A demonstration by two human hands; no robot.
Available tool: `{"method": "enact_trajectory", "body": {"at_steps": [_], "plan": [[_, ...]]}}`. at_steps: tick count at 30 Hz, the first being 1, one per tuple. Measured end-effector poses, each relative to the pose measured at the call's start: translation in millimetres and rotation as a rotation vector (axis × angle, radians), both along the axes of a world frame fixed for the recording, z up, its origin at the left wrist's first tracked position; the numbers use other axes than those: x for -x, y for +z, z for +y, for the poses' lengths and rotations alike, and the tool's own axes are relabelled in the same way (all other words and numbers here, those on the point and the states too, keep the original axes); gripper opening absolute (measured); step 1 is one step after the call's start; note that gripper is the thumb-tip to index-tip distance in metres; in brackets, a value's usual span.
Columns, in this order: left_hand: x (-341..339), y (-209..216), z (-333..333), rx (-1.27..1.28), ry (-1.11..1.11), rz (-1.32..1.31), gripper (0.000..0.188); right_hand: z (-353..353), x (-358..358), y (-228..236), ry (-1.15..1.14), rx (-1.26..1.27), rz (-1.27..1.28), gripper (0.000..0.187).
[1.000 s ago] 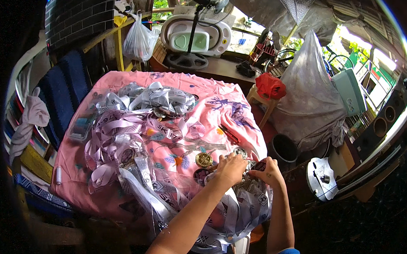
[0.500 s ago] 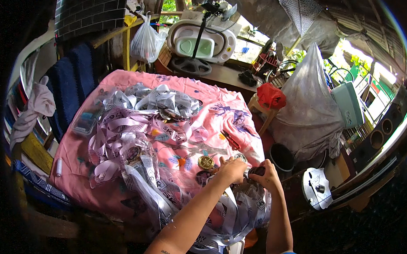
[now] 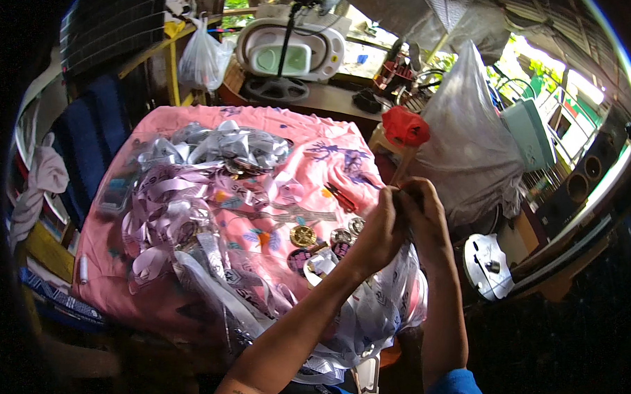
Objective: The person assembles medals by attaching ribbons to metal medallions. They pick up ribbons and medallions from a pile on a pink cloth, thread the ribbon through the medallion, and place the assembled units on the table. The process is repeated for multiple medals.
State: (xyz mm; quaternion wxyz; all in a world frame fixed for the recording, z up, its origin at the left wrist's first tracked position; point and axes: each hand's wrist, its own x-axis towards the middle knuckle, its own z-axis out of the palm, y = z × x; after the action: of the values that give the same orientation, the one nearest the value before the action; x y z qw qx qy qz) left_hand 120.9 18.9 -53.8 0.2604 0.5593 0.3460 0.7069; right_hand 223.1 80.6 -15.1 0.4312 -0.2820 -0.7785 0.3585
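Left hand [image 3: 384, 226] and right hand [image 3: 425, 206] have risen right of the gold medal [image 3: 303, 235], uncovering silver medals [image 3: 340, 236] near it; grip hidden, cannot tell.

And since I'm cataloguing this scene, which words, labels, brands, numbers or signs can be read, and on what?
Print located, not transcribed:
Pale mauve satin ribbons: bold dark lettering, partly legible.
Silver-grey satin ribbons: dark print, mostly blurred.
Round gold metal medal: markings too small.
Round black-and-pink disc: too blurred.
Bare left forearm: small dark lettering, illegible.
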Motion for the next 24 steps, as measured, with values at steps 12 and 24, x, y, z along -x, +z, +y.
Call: {"method": "enact_trajectory", "body": {"at_steps": [12,24], "plan": [[23.0,52.0,-73.7,0.095,0.138,-0.517,0.024,-79.5,39.1,9.5,0.362,0.214,0.358,0.044],[51.5,122.1,-137.3,-0.033,0.617,0.459,0.061,-61.4,-7.6,113.5,0.525,0.669,0.275,0.036]]}}
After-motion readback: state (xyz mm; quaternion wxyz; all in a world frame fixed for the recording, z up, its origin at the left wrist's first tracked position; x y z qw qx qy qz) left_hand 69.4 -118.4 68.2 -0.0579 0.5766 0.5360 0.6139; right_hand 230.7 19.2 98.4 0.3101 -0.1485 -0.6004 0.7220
